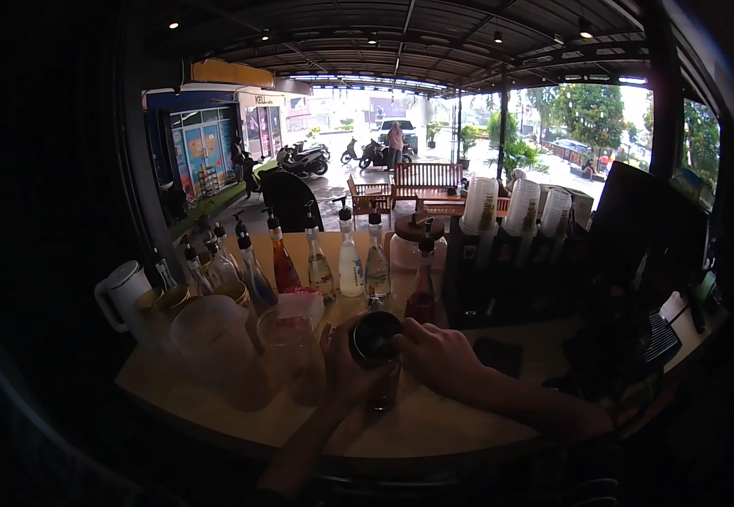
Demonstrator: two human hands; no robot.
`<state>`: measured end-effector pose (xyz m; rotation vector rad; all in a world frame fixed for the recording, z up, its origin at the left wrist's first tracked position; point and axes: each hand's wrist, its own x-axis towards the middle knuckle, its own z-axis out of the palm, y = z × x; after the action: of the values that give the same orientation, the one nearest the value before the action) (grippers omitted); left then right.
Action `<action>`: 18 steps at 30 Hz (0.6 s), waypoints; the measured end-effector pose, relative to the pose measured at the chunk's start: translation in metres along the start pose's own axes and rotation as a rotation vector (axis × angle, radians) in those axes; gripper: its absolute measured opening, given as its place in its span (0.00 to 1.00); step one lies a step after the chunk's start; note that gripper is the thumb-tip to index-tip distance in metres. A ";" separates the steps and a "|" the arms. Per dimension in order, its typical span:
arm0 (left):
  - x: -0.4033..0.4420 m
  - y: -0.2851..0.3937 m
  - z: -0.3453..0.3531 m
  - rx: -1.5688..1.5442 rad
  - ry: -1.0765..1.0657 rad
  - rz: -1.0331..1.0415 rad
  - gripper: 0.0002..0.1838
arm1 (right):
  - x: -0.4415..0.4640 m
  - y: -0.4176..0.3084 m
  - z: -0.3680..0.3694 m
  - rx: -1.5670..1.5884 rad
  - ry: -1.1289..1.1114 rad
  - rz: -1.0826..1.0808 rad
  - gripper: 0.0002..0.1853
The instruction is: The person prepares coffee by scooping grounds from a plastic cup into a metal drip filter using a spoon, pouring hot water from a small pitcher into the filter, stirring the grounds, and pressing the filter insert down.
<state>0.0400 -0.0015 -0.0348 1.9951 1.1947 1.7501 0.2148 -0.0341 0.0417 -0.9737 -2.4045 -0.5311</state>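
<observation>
Over the counter's front half, my left hand [346, 367] is wrapped round a dark, round-mouthed cup [375, 336], probably metal. The cup's mouth faces me, and its inside is too dark to make out. My right hand [441, 359] is closed at the cup's right rim; whatever its fingers hold is hidden. Just below the cup stands a small glass [383, 395], partly covered by it. To the left are a clear plastic cup [289, 325] and a larger translucent pitcher [209, 334]. A pump bottle of red syrup [420, 291] stands right behind the hands.
Several pump bottles [350, 262] line the back of the wooden counter [460, 422]. A white jug [122, 296] stands at far left. Stacked plastic cups [521, 207] and a dark monitor [641, 224] are at right. A lidded jar [418, 245] sits at the back.
</observation>
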 end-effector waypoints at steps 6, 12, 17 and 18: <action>-0.001 0.009 0.004 0.010 0.000 0.052 0.44 | 0.006 -0.002 -0.016 -0.035 -0.064 0.081 0.13; -0.003 0.010 0.003 0.119 -0.014 0.101 0.44 | 0.005 0.002 -0.012 0.044 -0.101 0.134 0.13; -0.003 0.011 0.003 0.135 -0.029 0.102 0.44 | 0.002 0.003 -0.014 0.096 -0.123 0.169 0.13; -0.003 0.010 0.004 0.154 -0.025 0.121 0.45 | 0.001 0.002 -0.015 0.098 -0.125 0.168 0.13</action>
<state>0.0476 -0.0089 -0.0316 2.2126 1.2602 1.7297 0.2204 -0.0397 0.0548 -1.1831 -2.4035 -0.2972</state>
